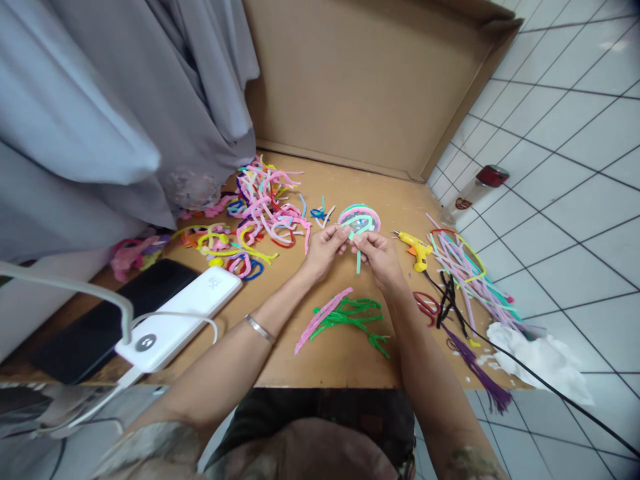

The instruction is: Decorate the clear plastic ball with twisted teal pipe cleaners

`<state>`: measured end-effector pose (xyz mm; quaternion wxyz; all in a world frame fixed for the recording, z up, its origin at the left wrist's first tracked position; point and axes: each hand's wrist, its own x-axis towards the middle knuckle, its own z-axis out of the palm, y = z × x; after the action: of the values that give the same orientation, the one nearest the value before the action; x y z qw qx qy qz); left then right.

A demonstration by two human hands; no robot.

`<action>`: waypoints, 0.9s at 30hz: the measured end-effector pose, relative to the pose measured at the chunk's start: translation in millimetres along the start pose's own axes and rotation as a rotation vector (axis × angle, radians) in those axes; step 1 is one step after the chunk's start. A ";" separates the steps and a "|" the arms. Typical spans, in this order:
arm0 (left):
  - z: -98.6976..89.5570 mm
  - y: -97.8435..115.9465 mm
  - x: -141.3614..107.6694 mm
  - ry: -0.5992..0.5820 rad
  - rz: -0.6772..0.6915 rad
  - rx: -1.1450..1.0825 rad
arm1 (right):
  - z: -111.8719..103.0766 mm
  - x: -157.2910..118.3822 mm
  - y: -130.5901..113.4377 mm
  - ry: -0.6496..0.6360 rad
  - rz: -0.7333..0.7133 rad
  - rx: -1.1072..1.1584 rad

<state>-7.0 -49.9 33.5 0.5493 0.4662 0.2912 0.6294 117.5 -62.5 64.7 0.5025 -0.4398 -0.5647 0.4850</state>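
A mint-green pipe cleaner (pixel 359 261), bent into a loop at its far end, is pinched between both hands near the middle of the table. My left hand (pixel 327 248) grips it from the left, thumb and fingers together. Close beside it, my right hand (pixel 376 255) is closed on the same pipe cleaner, whose straight tail hangs toward me. Just beyond the fingers lies a round pink-and-green rimmed piece (pixel 345 215) with a shiny middle, partly covered by the loop. Green pipe cleaners (pixel 350 313) and a pink one (pixel 323 321) lie between my forearms.
A yellow glue gun (pixel 416 250) lies right of my hands, its black cord running to the lower right. Beyond it are lilac pipe cleaners (pixel 457 257) and red-handled scissors (pixel 427 307). A colourful pile (pixel 267 200) sits back left, a white power bank (pixel 180 320) front left.
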 end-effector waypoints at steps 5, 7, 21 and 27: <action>0.4 3.0 -1.7 0.004 0.042 0.117 | -0.2 0.0 0.6 0.049 -0.031 -0.046; -0.6 3.9 -1.5 0.020 0.060 0.149 | 0.0 -0.3 -0.3 0.035 0.001 -0.055; -8.2 5.8 7.0 0.086 -0.074 -0.127 | 0.4 -1.5 13.1 0.112 -0.481 -0.544; -6.7 6.0 6.7 0.113 -0.087 -0.062 | 1.5 -6.6 13.4 0.049 -0.856 -1.004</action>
<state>-15.4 -43.9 38.0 0.5729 0.3995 0.3222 0.6390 116.9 -67.3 50.5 0.3974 -0.3683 -0.8357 -0.0898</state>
